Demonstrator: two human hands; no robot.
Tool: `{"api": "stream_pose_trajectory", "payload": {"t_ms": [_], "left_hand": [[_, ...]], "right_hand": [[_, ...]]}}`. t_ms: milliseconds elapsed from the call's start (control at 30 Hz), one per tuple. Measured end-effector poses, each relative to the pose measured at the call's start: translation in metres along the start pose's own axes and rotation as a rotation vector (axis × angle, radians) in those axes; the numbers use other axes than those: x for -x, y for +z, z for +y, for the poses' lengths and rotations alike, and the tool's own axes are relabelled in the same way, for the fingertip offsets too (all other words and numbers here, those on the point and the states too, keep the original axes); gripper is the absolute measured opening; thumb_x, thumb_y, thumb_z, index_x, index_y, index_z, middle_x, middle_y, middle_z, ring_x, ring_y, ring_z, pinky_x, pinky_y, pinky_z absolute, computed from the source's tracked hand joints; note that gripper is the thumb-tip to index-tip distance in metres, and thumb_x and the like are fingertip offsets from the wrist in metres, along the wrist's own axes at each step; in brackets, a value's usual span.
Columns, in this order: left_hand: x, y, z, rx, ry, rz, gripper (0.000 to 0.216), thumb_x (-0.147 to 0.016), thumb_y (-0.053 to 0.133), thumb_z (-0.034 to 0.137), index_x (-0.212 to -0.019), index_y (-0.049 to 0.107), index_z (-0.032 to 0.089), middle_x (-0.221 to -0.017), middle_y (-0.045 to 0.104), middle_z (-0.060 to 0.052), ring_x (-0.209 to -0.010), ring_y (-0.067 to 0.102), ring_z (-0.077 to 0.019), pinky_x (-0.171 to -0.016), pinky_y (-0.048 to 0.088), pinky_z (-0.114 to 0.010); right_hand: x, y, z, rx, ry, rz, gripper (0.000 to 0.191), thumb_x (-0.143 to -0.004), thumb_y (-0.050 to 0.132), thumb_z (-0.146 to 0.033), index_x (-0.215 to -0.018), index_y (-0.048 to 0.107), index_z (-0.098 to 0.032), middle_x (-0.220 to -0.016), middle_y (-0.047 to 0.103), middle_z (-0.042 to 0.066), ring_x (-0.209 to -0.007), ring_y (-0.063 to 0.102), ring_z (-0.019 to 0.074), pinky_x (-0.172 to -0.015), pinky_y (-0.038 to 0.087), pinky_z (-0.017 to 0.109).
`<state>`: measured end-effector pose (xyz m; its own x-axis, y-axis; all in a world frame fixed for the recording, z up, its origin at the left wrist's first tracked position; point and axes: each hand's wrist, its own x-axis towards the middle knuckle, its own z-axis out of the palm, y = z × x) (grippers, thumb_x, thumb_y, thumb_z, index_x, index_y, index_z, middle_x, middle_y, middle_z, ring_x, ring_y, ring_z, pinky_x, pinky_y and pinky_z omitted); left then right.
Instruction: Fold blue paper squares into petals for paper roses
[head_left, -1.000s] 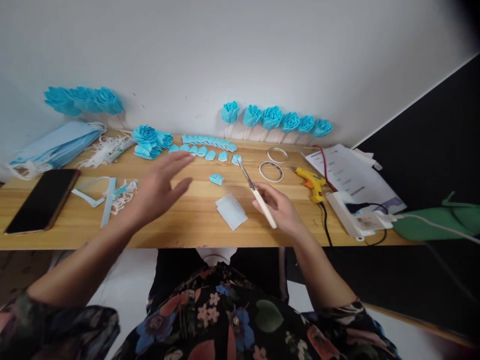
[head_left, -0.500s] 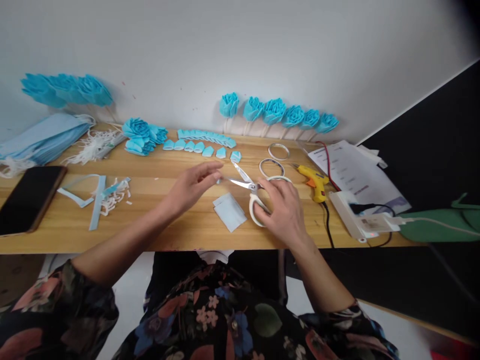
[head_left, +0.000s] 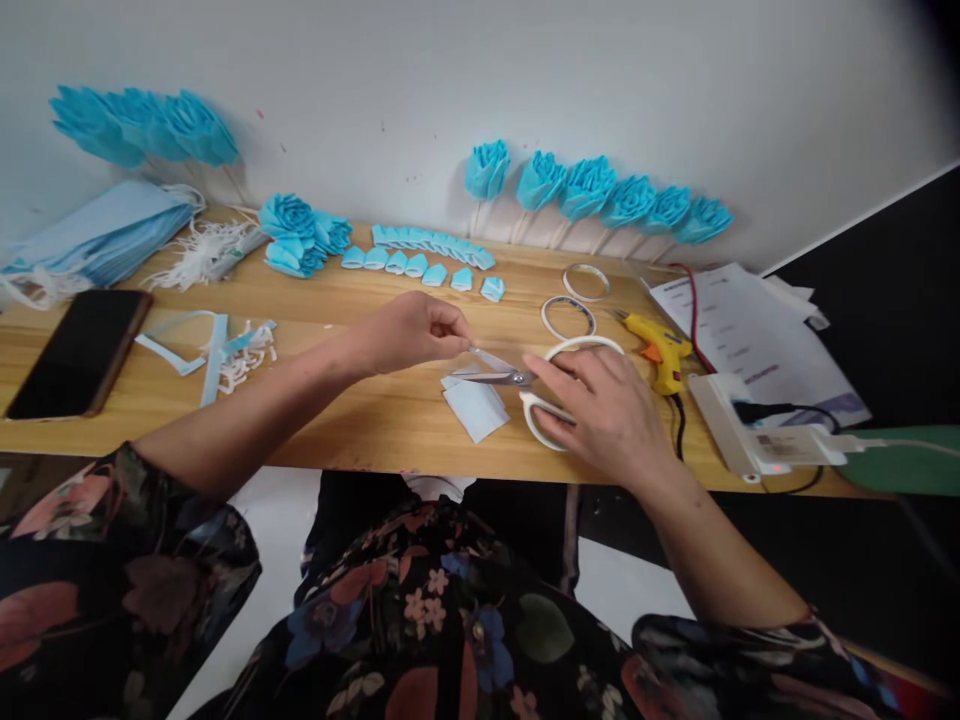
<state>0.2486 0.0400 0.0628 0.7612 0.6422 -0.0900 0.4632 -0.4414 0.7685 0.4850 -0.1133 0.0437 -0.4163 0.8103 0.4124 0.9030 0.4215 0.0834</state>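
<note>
My right hand [head_left: 611, 410] has its fingers in the white handles of a pair of scissors [head_left: 517, 378], whose blades stand part-way open and point left. My left hand [head_left: 420, 335] is closed in a pinch at the tip of the upper blade; whatever lies between the fingertips is too small to make out. Below the blades, pale blue-white fabric squares [head_left: 478, 408] lie stacked on the wooden table [head_left: 405, 440]. Beyond my hands stand a row of small folded blue pieces [head_left: 435, 274] and an overlapping strip of similar pieces [head_left: 431, 243].
Blue fabric roses on sticks [head_left: 589, 188] lean on the wall. Two tape rolls [head_left: 568, 318], a yellow glue gun [head_left: 660, 350] and a power strip [head_left: 724, 425] lie right. Left are a phone [head_left: 79, 352], face masks [head_left: 112, 235], white ear loops [head_left: 202, 250] and scraps [head_left: 216, 355].
My left hand has moved right and up to the blade tip. The scissors have closed somewhat. The whole view has shifted slightly.
</note>
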Motion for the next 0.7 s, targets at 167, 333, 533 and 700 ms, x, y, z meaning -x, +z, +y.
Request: {"api": "stream_pose_trajectory", "payload": {"t_ms": [167, 333, 533, 700], "left_hand": [[-0.006, -0.003, 0.0, -0.006, 0.035, -0.061, 0.019, -0.079, 0.059, 0.03, -0.08, 0.073, 0.017, -0.075, 0.072, 0.0, -0.069, 0.06, -0.0125, -0.064, 0.042, -0.024], [-0.01, -0.003, 0.003, 0.045, 0.02, -0.127, 0.014, -0.076, 0.062, 0.029, -0.073, 0.068, 0.017, -0.068, 0.067, 0.002, -0.063, 0.055, -0.0101, -0.059, 0.039, -0.022], [-0.018, 0.002, 0.004, 0.107, 0.007, -0.174, 0.014, -0.073, 0.064, 0.029, -0.067, 0.064, 0.017, -0.069, 0.067, 0.002, -0.062, 0.053, -0.0097, -0.059, 0.039, -0.023], [-0.02, 0.003, 0.004, 0.109, 0.005, -0.147, 0.019, -0.075, 0.064, 0.034, -0.068, 0.064, 0.017, -0.072, 0.07, 0.0, -0.066, 0.057, -0.0111, -0.062, 0.041, -0.025]], "right_hand": [[-0.008, -0.014, 0.002, 0.099, -0.088, -0.002, 0.038, -0.094, 0.059, -0.026, -0.131, 0.059, -0.019, -0.103, 0.068, 0.011, -0.095, 0.059, 0.0271, -0.084, 0.05, 0.042], [-0.012, -0.022, 0.004, 0.113, -0.118, -0.026, 0.036, -0.092, 0.061, -0.023, -0.128, 0.061, -0.019, -0.101, 0.068, 0.011, -0.095, 0.058, 0.0274, -0.086, 0.049, 0.042], [-0.013, -0.027, 0.008, 0.048, -0.079, -0.096, 0.037, -0.092, 0.059, -0.021, -0.128, 0.063, -0.022, -0.103, 0.067, 0.01, -0.097, 0.058, 0.0274, -0.086, 0.045, 0.043], [-0.013, -0.028, 0.009, 0.112, -0.066, -0.113, 0.036, -0.093, 0.059, -0.023, -0.128, 0.063, -0.022, -0.104, 0.068, 0.01, -0.097, 0.058, 0.0272, -0.086, 0.045, 0.042]]}}
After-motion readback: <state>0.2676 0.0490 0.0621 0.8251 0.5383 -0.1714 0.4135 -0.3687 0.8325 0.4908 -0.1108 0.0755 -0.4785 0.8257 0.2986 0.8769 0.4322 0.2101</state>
